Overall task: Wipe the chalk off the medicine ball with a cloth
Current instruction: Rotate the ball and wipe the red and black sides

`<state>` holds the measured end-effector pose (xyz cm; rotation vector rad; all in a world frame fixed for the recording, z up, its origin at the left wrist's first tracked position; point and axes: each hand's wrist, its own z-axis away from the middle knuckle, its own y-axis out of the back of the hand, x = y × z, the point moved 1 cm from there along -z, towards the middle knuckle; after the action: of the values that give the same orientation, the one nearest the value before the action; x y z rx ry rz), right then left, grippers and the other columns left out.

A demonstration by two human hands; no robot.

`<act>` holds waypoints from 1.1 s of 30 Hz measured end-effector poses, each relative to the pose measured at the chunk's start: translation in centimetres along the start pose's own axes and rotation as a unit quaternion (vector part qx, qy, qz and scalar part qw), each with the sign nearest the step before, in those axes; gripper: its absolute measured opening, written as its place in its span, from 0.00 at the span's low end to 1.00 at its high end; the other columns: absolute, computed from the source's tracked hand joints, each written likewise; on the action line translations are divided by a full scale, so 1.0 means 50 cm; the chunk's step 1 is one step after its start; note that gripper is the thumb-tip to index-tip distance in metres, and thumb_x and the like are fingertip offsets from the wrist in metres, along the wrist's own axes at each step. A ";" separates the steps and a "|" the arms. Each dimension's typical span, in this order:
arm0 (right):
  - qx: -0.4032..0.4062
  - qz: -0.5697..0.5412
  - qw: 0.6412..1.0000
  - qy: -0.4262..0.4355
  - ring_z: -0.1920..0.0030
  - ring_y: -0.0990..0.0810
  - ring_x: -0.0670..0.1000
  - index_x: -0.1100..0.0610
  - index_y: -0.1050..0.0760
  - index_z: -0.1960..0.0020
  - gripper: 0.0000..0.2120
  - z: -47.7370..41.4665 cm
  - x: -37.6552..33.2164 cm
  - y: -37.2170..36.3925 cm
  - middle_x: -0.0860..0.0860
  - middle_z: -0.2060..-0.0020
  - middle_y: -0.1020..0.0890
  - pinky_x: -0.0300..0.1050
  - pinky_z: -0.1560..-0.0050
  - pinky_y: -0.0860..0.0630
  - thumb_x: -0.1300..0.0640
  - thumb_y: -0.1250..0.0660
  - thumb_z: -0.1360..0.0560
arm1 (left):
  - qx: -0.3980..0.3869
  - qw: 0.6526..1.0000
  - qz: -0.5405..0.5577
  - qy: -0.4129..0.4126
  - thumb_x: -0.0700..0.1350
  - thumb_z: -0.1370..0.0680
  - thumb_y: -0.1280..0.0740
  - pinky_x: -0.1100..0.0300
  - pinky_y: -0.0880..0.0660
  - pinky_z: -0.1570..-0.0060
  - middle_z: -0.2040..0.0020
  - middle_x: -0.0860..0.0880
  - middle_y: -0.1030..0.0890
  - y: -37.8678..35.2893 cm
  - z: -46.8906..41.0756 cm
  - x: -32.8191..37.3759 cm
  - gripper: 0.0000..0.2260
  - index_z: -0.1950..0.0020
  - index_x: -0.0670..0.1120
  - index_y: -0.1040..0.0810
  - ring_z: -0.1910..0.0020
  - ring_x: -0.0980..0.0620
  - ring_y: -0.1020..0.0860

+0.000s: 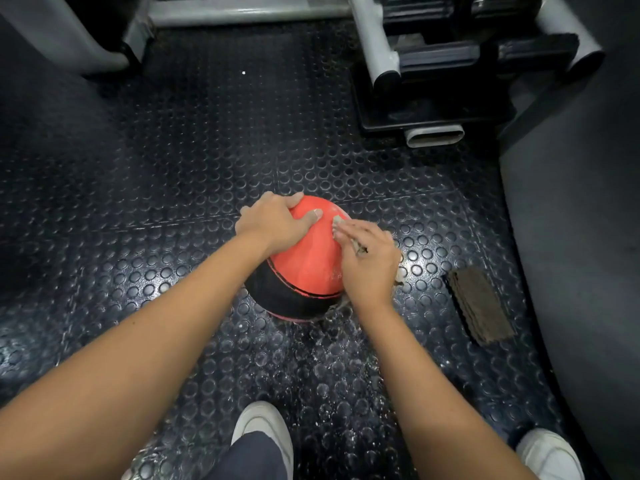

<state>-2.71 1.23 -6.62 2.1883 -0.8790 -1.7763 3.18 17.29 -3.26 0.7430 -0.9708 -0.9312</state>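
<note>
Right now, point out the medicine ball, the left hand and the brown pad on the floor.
medicine ball (308, 258): head view, on its orange upper face.
left hand (270, 225): head view, on the back of the hand.
brown pad (479, 306): head view, on the middle of its top.

You've got one ball (304, 261) and two hands: your left hand (273, 223) and your right hand (369, 258). There's one cloth (337, 221) — only scraps of it show. Count two white shoes (258, 424) (550, 452), one brown pad (479, 304) and one open tube end (435, 136).
</note>
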 end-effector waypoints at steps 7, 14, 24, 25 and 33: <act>-0.014 0.008 0.993 0.114 0.58 0.26 0.49 0.53 0.16 0.50 0.13 0.128 -0.009 0.010 0.48 0.52 0.15 0.36 0.61 0.29 0.66 0.25 0.31 | -0.001 1.000 0.030 -0.008 0.74 0.31 0.43 0.43 0.34 0.31 0.27 0.51 0.30 -0.001 -0.006 -0.017 0.33 0.28 0.64 0.33 0.30 0.43 0.30; 0.010 -0.014 0.998 -0.054 0.51 0.20 0.48 0.52 0.16 0.49 0.06 -0.012 0.004 0.000 0.45 0.52 0.16 0.40 0.43 0.28 0.57 0.29 0.26 | 0.013 0.999 0.037 -0.015 0.72 0.28 0.42 0.42 0.35 0.30 0.27 0.49 0.30 0.000 0.001 -0.019 0.31 0.27 0.62 0.33 0.29 0.43 0.31; 0.012 -0.006 1.000 -0.023 0.54 0.22 0.50 0.53 0.16 0.50 0.06 0.041 0.022 0.006 0.46 0.53 0.16 0.34 0.50 0.27 0.57 0.28 0.27 | 0.013 1.000 0.016 -0.004 0.71 0.26 0.43 0.42 0.34 0.31 0.27 0.47 0.31 0.001 0.002 -0.009 0.31 0.26 0.60 0.34 0.30 0.41 0.31; 0.013 -0.012 0.998 -0.056 0.52 0.21 0.49 0.53 0.16 0.51 0.06 0.004 0.031 0.003 0.45 0.53 0.16 0.41 0.47 0.25 0.58 0.28 0.27 | 0.012 1.000 0.016 -0.004 0.71 0.26 0.43 0.42 0.35 0.31 0.27 0.46 0.31 0.001 0.004 -0.010 0.31 0.26 0.60 0.34 0.30 0.41 0.31; -0.003 -0.081 0.997 -0.011 0.52 0.20 0.51 0.50 0.18 0.48 0.08 0.158 -0.014 0.021 0.45 0.50 0.16 0.36 0.47 0.25 0.55 0.30 0.27 | 0.020 1.000 0.016 0.008 0.70 0.26 0.43 0.43 0.33 0.32 0.27 0.47 0.30 0.003 -0.002 -0.006 0.30 0.26 0.61 0.34 0.30 0.41 0.31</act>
<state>-10.54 2.47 -7.63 2.3004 -0.7172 -1.8741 3.24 17.64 -3.26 0.7648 -0.9863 -0.8786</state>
